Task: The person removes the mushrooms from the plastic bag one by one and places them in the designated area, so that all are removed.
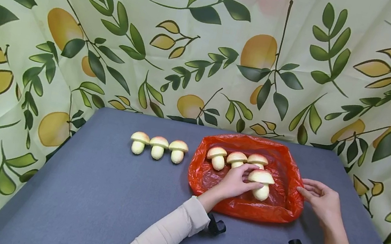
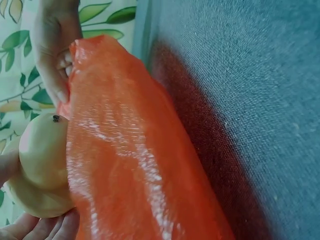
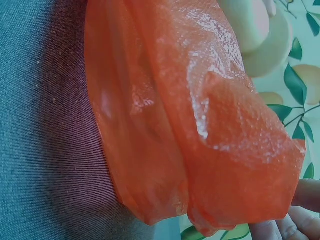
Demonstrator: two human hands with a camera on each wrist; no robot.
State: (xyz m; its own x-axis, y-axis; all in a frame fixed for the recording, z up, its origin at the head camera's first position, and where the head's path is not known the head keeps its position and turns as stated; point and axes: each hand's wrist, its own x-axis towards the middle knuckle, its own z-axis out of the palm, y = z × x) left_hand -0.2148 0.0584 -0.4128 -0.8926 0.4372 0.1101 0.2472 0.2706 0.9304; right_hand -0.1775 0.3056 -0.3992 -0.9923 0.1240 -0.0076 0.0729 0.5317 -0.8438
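My left hand point(image 1: 235, 183) pinches a toy mushroom point(image 1: 261, 185) with a pale stem and a cream cap tinged red, over the inside of a red plastic bag point(image 1: 242, 213). The bag lies spread wide on the table, its rim rolled into a low wall. Behind that hand, three similar mushrooms point(image 1: 216, 158) sit inside the bag in a row. At the bag's right side my right hand point(image 1: 322, 201) pinches the rim between thumb and fingers. In the left wrist view, the held mushroom point(image 2: 42, 155) shows a small dark mark on its stem end.
Left of the bag, three more mushrooms point(image 1: 158, 148) stand side by side on the grey-blue table point(image 1: 97, 200). A curtain point(image 1: 208, 46) printed with leaves and fruit hangs behind the table. Black wrist devices point(image 1: 216, 225) are worn on both arms.
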